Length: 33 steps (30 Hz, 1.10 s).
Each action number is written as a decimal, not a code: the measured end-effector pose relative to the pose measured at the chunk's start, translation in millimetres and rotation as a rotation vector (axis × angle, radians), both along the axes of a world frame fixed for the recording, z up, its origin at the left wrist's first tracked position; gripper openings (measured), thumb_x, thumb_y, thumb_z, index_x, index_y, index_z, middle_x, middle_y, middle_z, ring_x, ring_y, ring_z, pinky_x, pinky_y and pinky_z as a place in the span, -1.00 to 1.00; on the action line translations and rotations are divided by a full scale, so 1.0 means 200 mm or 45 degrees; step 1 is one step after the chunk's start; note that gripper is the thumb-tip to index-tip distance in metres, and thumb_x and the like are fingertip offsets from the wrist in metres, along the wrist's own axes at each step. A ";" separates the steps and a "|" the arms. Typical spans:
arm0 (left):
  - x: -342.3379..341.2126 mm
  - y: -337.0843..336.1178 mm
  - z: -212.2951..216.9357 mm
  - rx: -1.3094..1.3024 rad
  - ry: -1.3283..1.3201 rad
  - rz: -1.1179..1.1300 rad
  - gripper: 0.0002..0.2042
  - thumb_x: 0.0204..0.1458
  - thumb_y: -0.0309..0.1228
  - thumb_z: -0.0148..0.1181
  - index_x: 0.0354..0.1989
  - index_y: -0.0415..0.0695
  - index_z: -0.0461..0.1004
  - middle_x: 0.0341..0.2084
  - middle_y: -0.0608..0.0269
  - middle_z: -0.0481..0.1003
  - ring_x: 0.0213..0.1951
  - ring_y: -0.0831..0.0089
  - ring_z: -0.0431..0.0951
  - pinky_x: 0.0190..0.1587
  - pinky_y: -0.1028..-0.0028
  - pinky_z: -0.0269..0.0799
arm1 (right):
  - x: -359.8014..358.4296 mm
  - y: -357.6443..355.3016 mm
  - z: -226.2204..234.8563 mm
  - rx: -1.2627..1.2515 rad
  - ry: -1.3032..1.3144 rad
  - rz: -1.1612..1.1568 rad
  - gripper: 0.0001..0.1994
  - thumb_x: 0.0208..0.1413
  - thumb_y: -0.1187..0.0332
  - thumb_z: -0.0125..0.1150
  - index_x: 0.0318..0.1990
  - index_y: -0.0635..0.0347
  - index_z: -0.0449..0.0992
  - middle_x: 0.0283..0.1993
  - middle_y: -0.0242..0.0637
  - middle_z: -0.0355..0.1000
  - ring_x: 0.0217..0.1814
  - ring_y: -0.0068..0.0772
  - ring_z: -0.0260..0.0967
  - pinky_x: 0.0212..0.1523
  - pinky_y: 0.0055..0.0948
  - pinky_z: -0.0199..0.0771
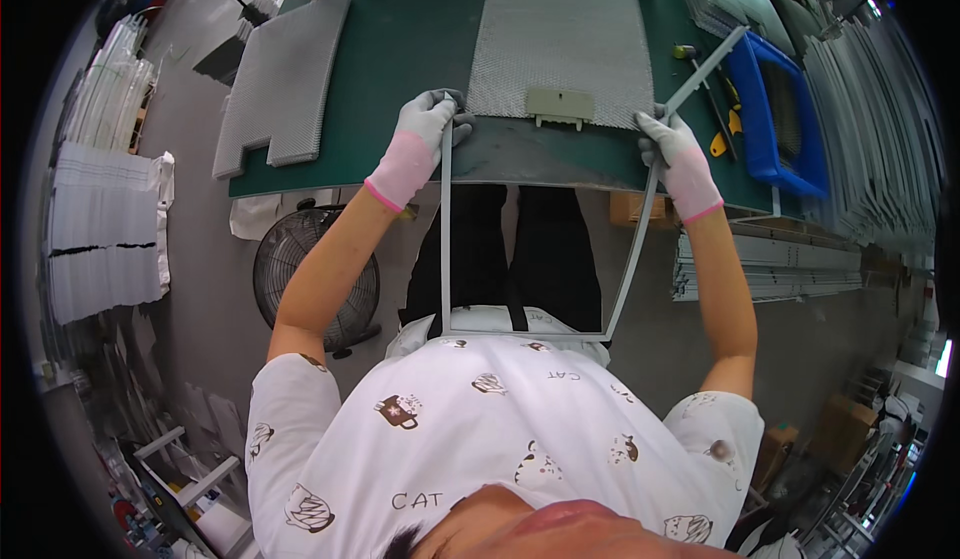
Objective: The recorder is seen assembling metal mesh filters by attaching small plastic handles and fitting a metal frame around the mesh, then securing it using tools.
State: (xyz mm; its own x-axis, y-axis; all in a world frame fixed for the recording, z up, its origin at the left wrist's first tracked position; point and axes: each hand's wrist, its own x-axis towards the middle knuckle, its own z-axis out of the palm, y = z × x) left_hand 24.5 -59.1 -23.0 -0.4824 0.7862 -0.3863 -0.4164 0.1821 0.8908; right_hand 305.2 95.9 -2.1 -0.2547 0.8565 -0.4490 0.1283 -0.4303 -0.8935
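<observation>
"Gripping what, L hand [436,119]?"

"Upper end of the thin grey frame [446,229], left rail, pinched btwn thumb & fingers."

"And R hand [672,142]?"

"Clamped on the same frame, upper end of its right rail. Angled grey strip [712,65] runs up & rightward from that hand. Can't tell if strip & rail join; R hand covers the spot."

"Hands together?"

"Nope, well apart, roughly level, both gloved. Frame hangs btwn & below them, bottom rail down by the shirt [500,399]; can't tell if it's touching."

"What's beyond 'em?"

"Silver mesh panel [560,34] flat on the green bench [400,29], btwn & just past the hands. Olive-grey block [560,106] at its near edge."

"Out to the sides?"

"Right of R hand: yellow-&-black tool [718,145], then blue bin [752,109]. Left of L hand, a bit farther out: notched mesh panel [285,74]. Below-left of L hand: black fan [318,269] on the floor [215,289]."
</observation>
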 end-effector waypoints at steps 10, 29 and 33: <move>0.10 0.04 -0.04 0.081 -0.186 0.071 -0.83 0.20 -0.31 0.08 -0.31 -0.17 0.39 -0.58 0.37 0.27 -0.55 0.51 0.38 -0.56 0.60 0.24 | 0.16 0.02 -0.14 -0.029 0.408 0.039 -0.75 0.15 0.47 0.19 -0.06 0.16 0.31 -0.40 -0.42 0.37 -0.66 -0.71 0.11 -0.66 -0.65 0.07; 0.10 -0.02 -0.01 0.150 -0.309 0.157 -0.78 0.25 -0.25 -0.03 -0.41 -0.05 0.32 -0.64 0.43 0.17 -0.69 0.63 0.22 -0.62 0.62 0.09 | 0.09 -0.05 -0.05 0.208 0.117 0.039 -0.64 0.11 0.45 0.25 0.00 0.32 0.28 -0.54 -0.47 0.25 -0.68 -0.70 0.14 -0.68 -0.67 0.07; 0.16 -0.03 0.08 0.181 -0.269 0.237 -0.85 0.26 -0.30 -0.04 -0.32 -0.07 0.34 -0.60 0.44 0.19 -0.66 0.67 0.18 -0.62 0.66 0.05 | 0.08 -0.05 -0.06 0.216 0.095 0.014 -0.65 0.10 0.45 0.26 -0.01 0.32 0.29 -0.54 -0.47 0.25 -0.68 -0.70 0.14 -0.68 -0.66 0.06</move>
